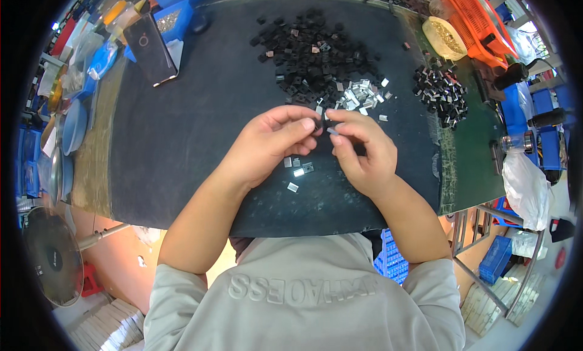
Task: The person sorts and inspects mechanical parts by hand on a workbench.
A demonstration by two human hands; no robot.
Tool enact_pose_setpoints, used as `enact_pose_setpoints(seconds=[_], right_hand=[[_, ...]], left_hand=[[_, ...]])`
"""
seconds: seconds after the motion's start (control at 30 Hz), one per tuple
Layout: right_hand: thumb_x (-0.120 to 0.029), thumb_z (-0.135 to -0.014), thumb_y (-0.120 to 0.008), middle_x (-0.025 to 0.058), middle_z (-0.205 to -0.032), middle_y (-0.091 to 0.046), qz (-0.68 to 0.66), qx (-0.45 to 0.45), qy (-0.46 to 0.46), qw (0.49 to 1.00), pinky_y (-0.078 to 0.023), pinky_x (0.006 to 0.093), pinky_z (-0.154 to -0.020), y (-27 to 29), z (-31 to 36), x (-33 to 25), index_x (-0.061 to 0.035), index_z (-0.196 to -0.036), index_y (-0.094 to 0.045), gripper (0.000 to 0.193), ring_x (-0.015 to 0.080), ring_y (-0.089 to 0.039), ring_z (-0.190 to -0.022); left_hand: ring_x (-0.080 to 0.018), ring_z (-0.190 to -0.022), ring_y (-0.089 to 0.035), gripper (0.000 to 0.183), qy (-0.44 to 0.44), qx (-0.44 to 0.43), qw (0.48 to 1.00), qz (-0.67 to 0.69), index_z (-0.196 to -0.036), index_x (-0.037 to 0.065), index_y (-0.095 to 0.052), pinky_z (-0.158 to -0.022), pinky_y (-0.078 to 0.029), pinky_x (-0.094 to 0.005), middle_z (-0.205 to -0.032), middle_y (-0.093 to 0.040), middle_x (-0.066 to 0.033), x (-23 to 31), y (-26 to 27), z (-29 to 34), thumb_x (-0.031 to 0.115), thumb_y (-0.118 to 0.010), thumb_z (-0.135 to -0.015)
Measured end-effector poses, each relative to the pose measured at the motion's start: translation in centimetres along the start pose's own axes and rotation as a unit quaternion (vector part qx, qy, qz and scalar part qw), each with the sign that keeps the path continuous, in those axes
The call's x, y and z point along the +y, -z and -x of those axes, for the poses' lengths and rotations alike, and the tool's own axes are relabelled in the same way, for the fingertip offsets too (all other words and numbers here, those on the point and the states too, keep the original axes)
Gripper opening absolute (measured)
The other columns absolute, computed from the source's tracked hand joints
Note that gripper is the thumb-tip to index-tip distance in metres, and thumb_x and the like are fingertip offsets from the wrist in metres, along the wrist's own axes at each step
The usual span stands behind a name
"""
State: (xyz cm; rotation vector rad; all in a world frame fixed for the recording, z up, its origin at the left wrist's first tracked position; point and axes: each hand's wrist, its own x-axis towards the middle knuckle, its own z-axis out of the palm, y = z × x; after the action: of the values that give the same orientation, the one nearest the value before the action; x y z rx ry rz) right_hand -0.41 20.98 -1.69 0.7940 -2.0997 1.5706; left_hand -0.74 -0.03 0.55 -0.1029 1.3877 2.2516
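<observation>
My left hand (280, 132) pinches a small black piece (317, 125) between thumb and fingers over the dark mat. Close beside it, my right hand (370, 150) holds a small pale metal piece (332, 131) between thumb and index finger; fingers partly hide both pieces. Just beyond my fingertips lies a heap of shiny silver clips (361, 97). A large heap of small black pieces (322, 56) spreads behind it. Nearer to me, below my left hand, several loose silver pieces (303, 169) rest on the mat.
Another heap of black and silver pieces (440, 92) sits at the right. Behind it stand a yellowish bowl of small parts (444, 38) and an orange basket (473, 20). A phone (150, 49) leans at the far left, by a blue bin (173, 20). A fan (53, 257) stands lower left.
</observation>
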Motion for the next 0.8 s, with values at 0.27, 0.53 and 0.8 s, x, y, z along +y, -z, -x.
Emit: enact_pose_setpoints(seconds=[0.27,0.53,0.8], right_hand=[[0.004,-0.083,-0.079,0.0095,-0.104,-0.069,0.047,0.006,0.086,0.995,-0.061,0.028,-0.062,-0.2,-0.6,-0.3,-0.0043,-0.1,-0.067,0.022,0.0191,-0.074,-0.079],[0.002,-0.082,-0.081,0.0079,-0.107,-0.065,0.025,-0.041,0.039,0.998,-0.054,0.027,-0.057,-0.6,-0.2,0.3,-0.0057,-0.102,-0.065,0.027,0.0143,-0.066,-0.07],[0.0,-0.085,-0.08,0.0051,-0.106,-0.058,-0.073,-0.116,-0.084,0.987,-0.043,0.0221,-0.056,0.1,-0.2,0.9,-0.0069,-0.115,-0.067,0.034,0.0046,-0.051,-0.06]], left_hand=[[-0.0078,-0.078,-0.064,0.029,0.031,-0.049,0.998,0.007,-0.12,0.0,-0.069,-0.073,-0.053,-0.0213,-0.1,-0.072,-0.0043,0.0,0.0,0.2,0.022,-0.069,-0.102],[-0.0063,-0.082,-0.059,0.03,-0.048,-0.025,0.992,-0.111,-0.126,0.002,-0.068,-0.067,-0.048,-0.0206,-0.095,-0.069,-0.0001,-0.4,-0.3,0.0,0.02,-0.067,-0.102],[-0.0054,-0.088,-0.063,0.048,-0.091,-0.047,0.99,-0.099,-0.143,0.002,-0.056,-0.068,-0.047,-0.0205,-0.104,-0.07,0.0002,-0.5,-0.7,0.4,0.016,-0.069,-0.098]])
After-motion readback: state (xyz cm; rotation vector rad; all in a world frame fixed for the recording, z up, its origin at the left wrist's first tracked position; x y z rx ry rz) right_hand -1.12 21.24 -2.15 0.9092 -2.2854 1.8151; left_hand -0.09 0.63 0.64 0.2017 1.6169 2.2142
